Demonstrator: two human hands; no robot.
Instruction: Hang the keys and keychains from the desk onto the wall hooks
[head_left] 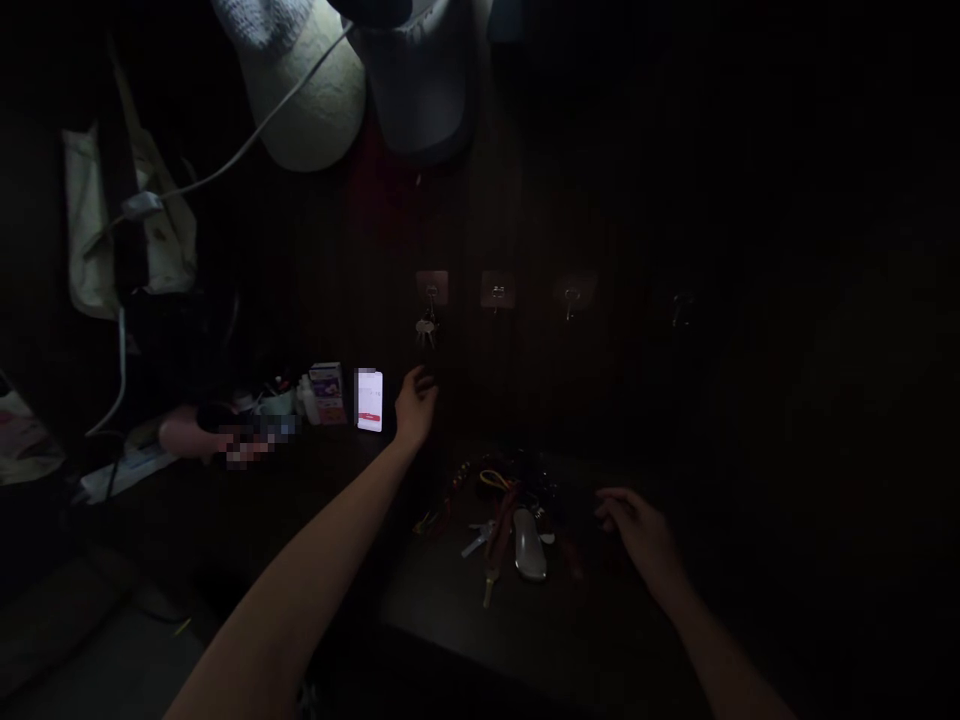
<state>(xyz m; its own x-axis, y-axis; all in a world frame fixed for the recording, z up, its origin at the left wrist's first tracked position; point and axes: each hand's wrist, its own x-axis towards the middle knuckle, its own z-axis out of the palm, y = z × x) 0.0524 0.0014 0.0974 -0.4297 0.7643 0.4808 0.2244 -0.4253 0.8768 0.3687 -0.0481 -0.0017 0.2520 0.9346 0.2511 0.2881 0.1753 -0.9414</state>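
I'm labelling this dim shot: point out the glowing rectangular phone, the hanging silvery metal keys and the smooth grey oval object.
Glowing rectangular phone [370,402]: head view, lit screen.
Hanging silvery metal keys [426,327]: head view, key heads.
Smooth grey oval object [530,546]: head view, upper face.

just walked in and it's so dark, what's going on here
A person's left hand is raised, loosely curled, just below a bunch of keys hanging from a wall hook. The right hand is beside a pile of keys and cords on a dark tabletop. It's too dim to tell whether either hand holds anything. A lit phone stands left of the left hand.
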